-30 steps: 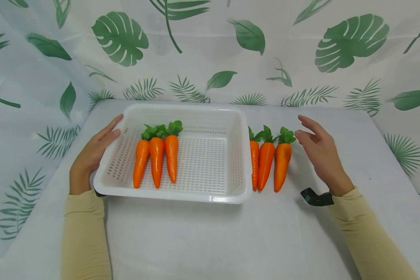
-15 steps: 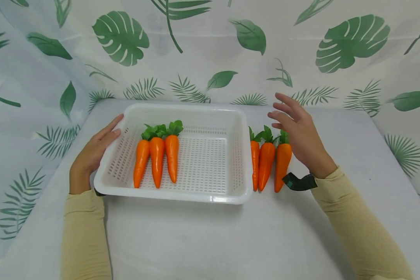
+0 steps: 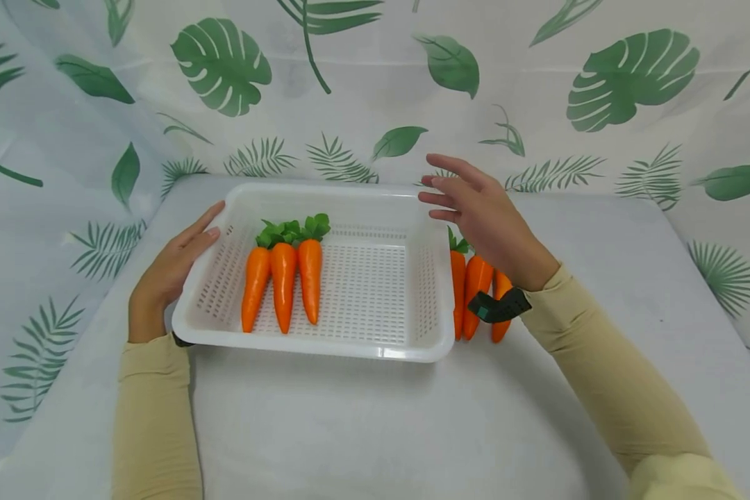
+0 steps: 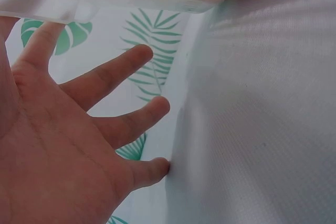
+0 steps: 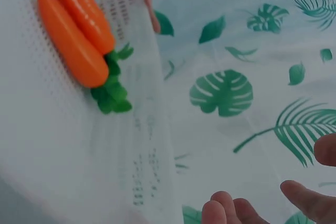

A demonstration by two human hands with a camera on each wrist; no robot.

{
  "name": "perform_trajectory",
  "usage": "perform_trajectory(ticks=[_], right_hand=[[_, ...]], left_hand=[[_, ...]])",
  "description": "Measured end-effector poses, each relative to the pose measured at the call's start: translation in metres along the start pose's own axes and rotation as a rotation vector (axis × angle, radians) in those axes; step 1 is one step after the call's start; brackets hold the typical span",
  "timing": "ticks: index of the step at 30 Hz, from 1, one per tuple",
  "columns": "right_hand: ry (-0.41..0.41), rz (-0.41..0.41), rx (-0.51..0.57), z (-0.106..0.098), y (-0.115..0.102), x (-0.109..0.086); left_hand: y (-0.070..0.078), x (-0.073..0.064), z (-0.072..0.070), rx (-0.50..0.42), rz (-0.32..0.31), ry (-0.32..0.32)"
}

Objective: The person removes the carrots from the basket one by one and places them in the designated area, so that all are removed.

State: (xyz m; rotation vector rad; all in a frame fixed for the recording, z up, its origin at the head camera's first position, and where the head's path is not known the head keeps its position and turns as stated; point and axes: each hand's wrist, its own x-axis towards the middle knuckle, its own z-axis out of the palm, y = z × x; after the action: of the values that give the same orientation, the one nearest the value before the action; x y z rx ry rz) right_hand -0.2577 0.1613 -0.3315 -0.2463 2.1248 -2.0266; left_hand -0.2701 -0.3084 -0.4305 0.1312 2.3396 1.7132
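A white plastic basket with slotted walls holds three orange carrots with green tops, side by side in its left half. My left hand touches the basket's left rim with thumb and forefinger; in the left wrist view its other fingers spread straight below the rim. Over the back right corner of the basket hovers my right hand, fingers extended and holding nothing. Beneath that hand and forearm, three more carrots lie right of the basket, partly covered by the hand and wrist strap.
A pale cloth covers the table, stretching in front of the basket and off to the right. Behind stands a white curtain with green leaf prints. A dark strap sits around my right wrist.
My right hand has moved left and slightly up, from beside the rightmost carrot to the basket's back right corner. My left hand stays at the basket's left rim.
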Motion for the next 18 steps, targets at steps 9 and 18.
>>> perform_trajectory(ticks=[9,18], right_hand=[[-0.083,0.065,0.044,0.031,-0.001,0.023],[-0.162,0.113,-0.051,0.067,0.012,0.043]], left_hand=[[0.001,0.000,0.001,-0.008,0.008,0.006],[-0.002,0.000,-0.001,-0.008,0.026,-0.003]])
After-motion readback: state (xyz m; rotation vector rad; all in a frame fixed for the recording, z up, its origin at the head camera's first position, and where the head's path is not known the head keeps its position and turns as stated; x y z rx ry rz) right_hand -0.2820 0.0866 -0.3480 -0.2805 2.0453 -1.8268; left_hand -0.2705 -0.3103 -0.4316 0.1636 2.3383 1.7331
